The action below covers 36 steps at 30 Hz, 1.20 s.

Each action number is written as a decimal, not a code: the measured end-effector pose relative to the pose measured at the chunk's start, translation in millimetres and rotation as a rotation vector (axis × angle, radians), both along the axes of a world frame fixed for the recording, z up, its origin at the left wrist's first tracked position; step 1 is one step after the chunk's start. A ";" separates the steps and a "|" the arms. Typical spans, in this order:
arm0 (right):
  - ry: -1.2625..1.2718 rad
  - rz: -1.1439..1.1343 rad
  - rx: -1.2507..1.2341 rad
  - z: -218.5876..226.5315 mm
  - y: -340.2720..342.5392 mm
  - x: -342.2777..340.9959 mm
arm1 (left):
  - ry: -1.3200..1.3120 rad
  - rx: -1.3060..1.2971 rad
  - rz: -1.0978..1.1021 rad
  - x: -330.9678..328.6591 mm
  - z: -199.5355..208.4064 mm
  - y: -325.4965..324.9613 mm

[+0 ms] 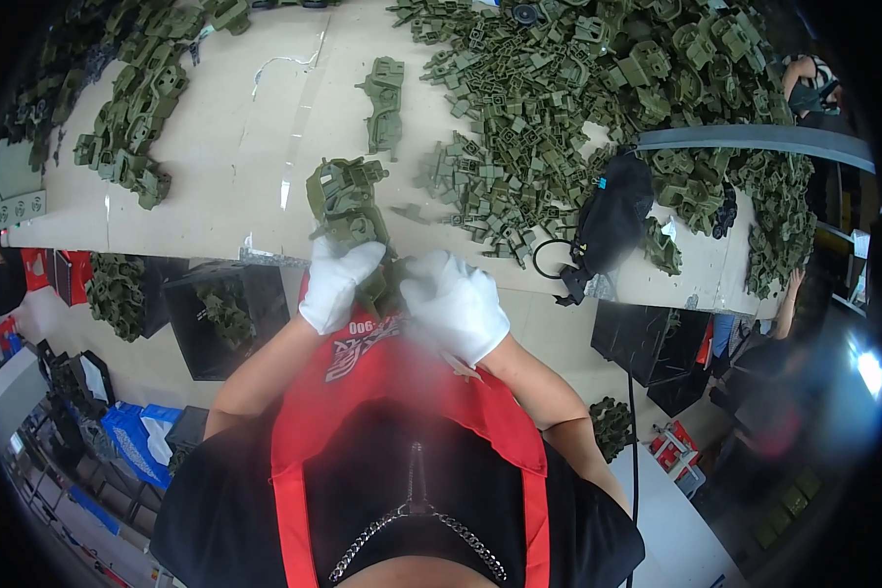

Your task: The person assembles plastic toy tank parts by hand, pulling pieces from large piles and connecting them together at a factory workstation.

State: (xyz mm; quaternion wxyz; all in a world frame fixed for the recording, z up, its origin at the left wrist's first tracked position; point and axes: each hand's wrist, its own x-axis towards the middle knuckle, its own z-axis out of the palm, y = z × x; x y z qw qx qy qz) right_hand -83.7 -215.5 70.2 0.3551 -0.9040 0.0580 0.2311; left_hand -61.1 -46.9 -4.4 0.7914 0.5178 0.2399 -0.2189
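My left hand (341, 282), in a white glove, is wrapped round the near end of an olive-green plastic model vehicle body (348, 191). That piece juts out over the front edge of the table (265, 186). Close beside it, my right hand (456, 306), gloved in white too, has its fingers curled in against the body's near end. What the right fingers pinch is hidden and partly blurred. Beyond my hands lies another long green plastic piece (384, 106) on the tabletop. A small loose green part (408, 212) rests just right of the held body.
A large heap of small green parts (519, 137) covers the right side, with bigger green bodies (696, 59) behind. A black pouch (615, 211) and a grey bar (755, 139) stand at right. More green pieces (132, 127) lie at left. Dark bins (220, 318) sit below the table.
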 end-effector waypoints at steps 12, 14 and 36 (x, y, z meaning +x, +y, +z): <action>-0.367 0.271 0.038 -55.5 4.2 -13.7 | -0.011 -0.011 -0.060 -10.6 9.5 -1.1; -0.369 0.293 0.063 -58.1 1.3 -13.0 | -0.287 0.176 -0.206 -13.3 6.5 2.6; -0.287 -0.207 -0.076 -187.2 2.8 227.3 | -0.172 -0.377 0.147 45.2 -2.2 44.4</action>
